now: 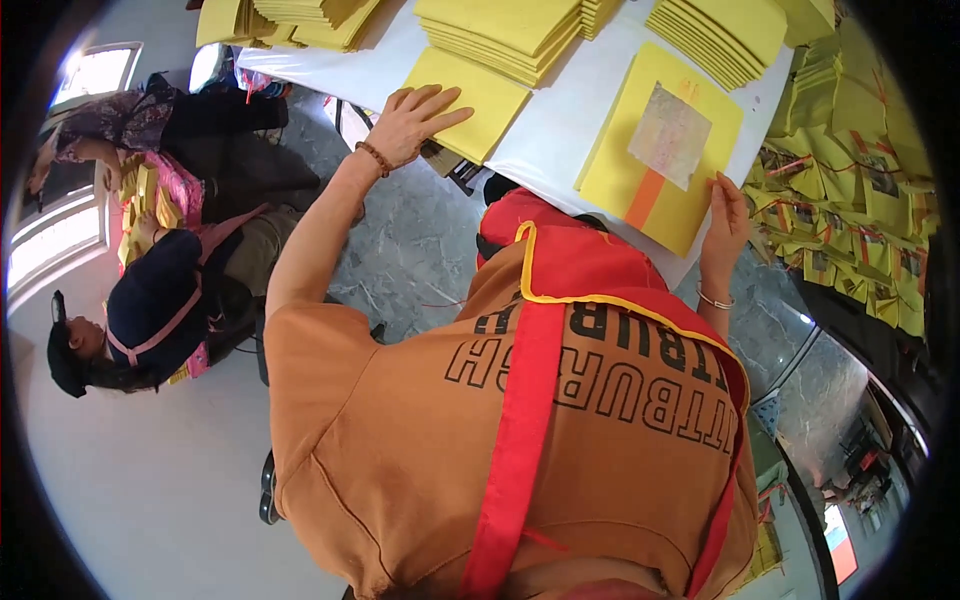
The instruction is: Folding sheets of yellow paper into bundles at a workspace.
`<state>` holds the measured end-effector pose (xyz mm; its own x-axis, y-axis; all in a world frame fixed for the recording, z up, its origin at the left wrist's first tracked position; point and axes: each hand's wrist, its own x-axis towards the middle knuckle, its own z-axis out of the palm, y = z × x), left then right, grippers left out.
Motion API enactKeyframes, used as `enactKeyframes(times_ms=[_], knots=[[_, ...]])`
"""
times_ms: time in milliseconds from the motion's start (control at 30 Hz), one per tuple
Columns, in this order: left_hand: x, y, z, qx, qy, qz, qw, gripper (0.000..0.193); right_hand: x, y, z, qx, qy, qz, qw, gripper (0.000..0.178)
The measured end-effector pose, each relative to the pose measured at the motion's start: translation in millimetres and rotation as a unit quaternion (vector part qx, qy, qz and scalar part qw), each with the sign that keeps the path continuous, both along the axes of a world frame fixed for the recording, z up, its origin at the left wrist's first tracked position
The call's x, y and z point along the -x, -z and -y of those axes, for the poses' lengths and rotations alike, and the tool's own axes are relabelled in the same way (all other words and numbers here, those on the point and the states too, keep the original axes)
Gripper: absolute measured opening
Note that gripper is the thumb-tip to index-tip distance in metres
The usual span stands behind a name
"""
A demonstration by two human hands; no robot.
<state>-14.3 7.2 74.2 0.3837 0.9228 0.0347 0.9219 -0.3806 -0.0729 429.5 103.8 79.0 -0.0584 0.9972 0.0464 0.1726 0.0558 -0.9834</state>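
My left hand point(415, 120) lies palm down with its fingers spread on a flat yellow paper piece point(490, 105), at the near edge of the white-covered table point(545, 150). To the right lies a larger yellow paper piece point(615, 130). It bears a greyish-pink square patch point(670, 138) and an orange strip point(644, 198), and its near corner reaches past the table edge. My right hand point(726, 228) is beside that piece's right edge, fingers stretched upward, fingertips at the edge; I see nothing held in it.
Stacks of yellow paper point(500, 35) stand along the table's far side, with another stack point(718, 35) at the far right. Many yellow paper pieces with orange strips point(850, 210) are heaped at the right. A person in a dark top point(155, 305) works at the left by a pink-covered surface.
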Motion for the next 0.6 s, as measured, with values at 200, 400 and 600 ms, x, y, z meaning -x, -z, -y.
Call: enactKeyframes(times_ms=[200,400,600], knots=[[-7,20,10,-0.008,-0.045,0.03,0.999,0.081,2,-4,1,0.002,0.003,-0.018,1.0,0.024],[-4,-5,4,0.083,-0.013,0.01,0.996,0.095,4,-8,4,-0.04,-0.006,0.022,0.999,0.024],[-13,-28,-29,0.181,-0.047,0.039,0.982,0.058,-12,-2,1,-0.052,0.008,0.004,0.999,0.025]])
